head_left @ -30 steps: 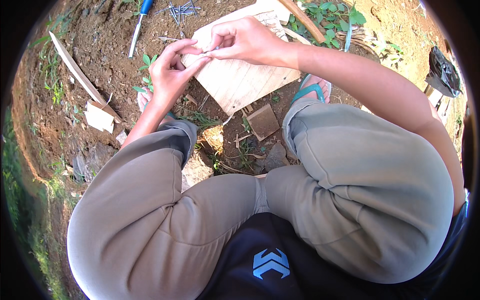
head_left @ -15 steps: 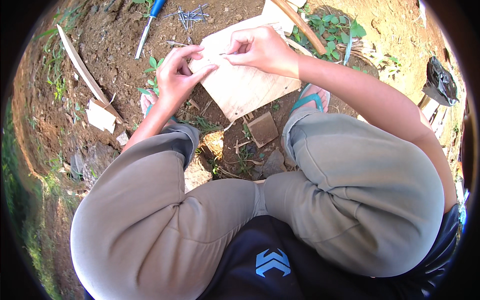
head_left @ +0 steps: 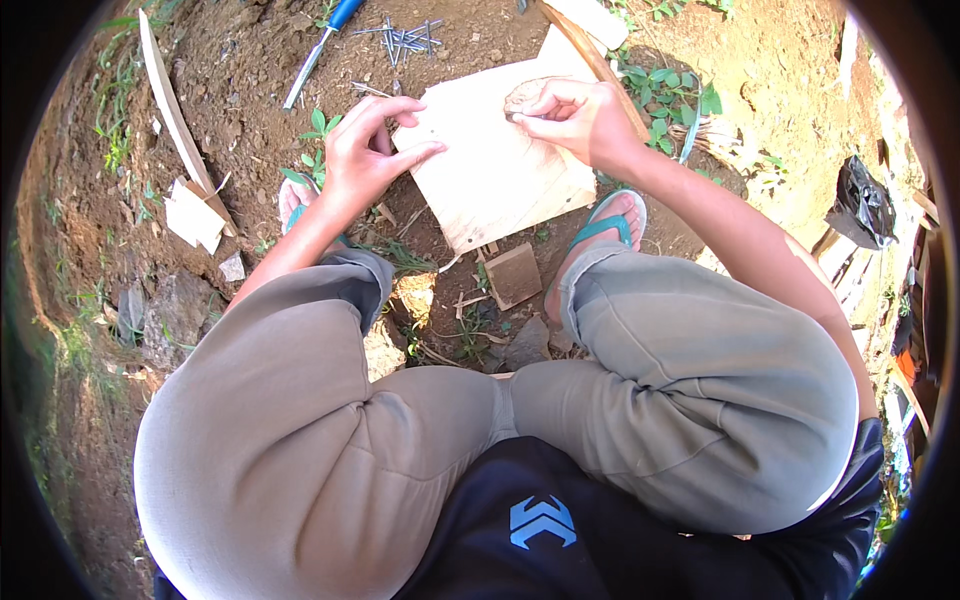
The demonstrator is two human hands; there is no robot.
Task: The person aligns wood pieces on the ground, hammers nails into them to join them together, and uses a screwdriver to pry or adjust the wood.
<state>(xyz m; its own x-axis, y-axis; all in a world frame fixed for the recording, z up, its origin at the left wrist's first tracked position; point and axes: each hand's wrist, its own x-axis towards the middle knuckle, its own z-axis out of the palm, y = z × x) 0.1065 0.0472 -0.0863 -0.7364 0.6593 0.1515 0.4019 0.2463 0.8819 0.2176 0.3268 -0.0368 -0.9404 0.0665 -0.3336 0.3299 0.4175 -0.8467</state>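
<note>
A pale, thin wooden board (head_left: 490, 200) lies on the ground between my feet, with dark nail heads near its near and right edges. My left hand (head_left: 368, 150) is at the board's left edge, thumb and fingers apart, holding nothing. Over the far right part of the board, my right hand (head_left: 580, 118) is closed in a pinch. A small dark tip shows between thumb and forefinger; it looks like a nail (head_left: 511, 117), mostly hidden by the fingers. The hand's shadow falls on the board. Beyond the board lies a pile of loose nails (head_left: 405, 40).
A blue-handled chisel (head_left: 322, 48) lies at the far left, and a brown wooden handle (head_left: 590, 55) along the board's far right. A small wood block (head_left: 514, 277) sits nearer me. Wood strips (head_left: 175, 110), green plants (head_left: 655, 95) and a black plastic bag (head_left: 862, 205) are around.
My right hand has moved right across the board, away from my left hand, still pinching. My left hand stays at the board's left edge with its fingers apart.
</note>
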